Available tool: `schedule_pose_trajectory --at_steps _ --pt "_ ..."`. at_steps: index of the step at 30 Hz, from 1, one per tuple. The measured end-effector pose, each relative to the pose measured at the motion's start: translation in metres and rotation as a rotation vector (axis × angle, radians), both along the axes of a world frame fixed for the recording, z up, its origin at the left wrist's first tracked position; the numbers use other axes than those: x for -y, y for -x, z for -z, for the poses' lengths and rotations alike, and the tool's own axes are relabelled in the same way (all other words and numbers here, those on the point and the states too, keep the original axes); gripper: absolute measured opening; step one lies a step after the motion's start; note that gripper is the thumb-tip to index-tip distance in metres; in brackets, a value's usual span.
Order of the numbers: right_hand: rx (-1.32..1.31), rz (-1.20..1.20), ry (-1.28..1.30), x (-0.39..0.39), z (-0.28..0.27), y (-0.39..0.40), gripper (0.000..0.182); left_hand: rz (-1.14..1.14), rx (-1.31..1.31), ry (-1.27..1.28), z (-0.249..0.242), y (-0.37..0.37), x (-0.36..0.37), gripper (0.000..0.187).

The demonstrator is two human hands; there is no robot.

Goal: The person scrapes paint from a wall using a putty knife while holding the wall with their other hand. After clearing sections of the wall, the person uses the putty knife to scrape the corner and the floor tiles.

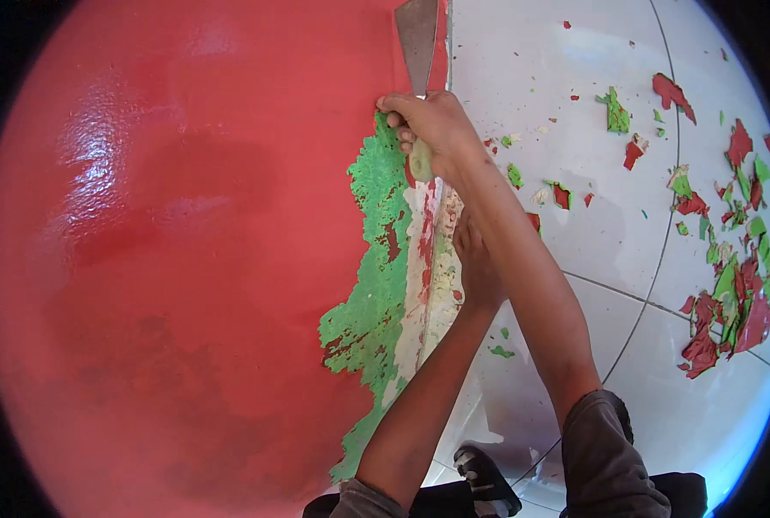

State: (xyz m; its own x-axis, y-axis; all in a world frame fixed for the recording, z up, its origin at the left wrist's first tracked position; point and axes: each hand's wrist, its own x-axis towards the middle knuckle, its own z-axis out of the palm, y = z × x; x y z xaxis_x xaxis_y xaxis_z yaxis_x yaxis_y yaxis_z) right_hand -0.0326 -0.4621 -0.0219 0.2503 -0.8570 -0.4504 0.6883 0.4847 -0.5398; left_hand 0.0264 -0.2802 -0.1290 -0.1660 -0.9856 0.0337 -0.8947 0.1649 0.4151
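My right hand (437, 125) is closed around the pale handle of a paint scraper (419, 43). The scraper's broad metal blade points up along the right edge of a red painted surface (212, 233). My fingertips are at the top of a ragged green patch (372, 233), where the red layer is gone. Lower down, my left hand (480, 268) rests by the scraped whitish border (419, 276). Its fingers lie along the edge and appear to hold nothing; my right forearm partly covers this hand.
White floor tiles (566, 224) with dark joints lie to the right. Red and green paint flakes are scattered there, with a larger pile of flakes (730, 311) at the far right. A dark shoe (487, 479) shows at the bottom, between my arms.
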Motion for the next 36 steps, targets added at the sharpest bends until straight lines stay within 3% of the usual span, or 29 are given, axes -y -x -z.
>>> schedule_pose_trajectory --at_steps 5,8,14,17,20,26,36 --pt "-0.108 0.223 0.196 -0.004 0.005 -0.022 0.018 0.053 0.082 0.053 0.004 -0.001 0.004 0.071" --pt "-0.165 0.230 0.505 -0.015 -0.007 -0.013 0.016 0.058 0.096 0.078 0.004 -0.002 0.004 0.069" --pt "0.046 0.394 0.198 -0.022 0.026 0.024 0.020 0.044 0.073 0.148 -0.001 0.003 0.005 0.066" --pt "-0.004 0.542 -0.043 -0.034 0.032 0.040 0.019 0.054 0.076 0.120 -0.006 0.004 0.006 0.064" --pt "-0.038 0.658 -0.050 -0.038 0.034 0.041 0.025 0.056 0.086 0.120 -0.008 0.005 0.006 0.065" --pt "-0.399 0.233 0.305 -0.022 0.014 0.004 0.036 0.046 0.101 0.106 -0.002 0.002 0.002 0.065" --pt "-0.550 0.088 0.361 -0.005 0.007 -0.010 0.033 0.013 0.095 0.031 -0.001 0.002 0.001 0.066"
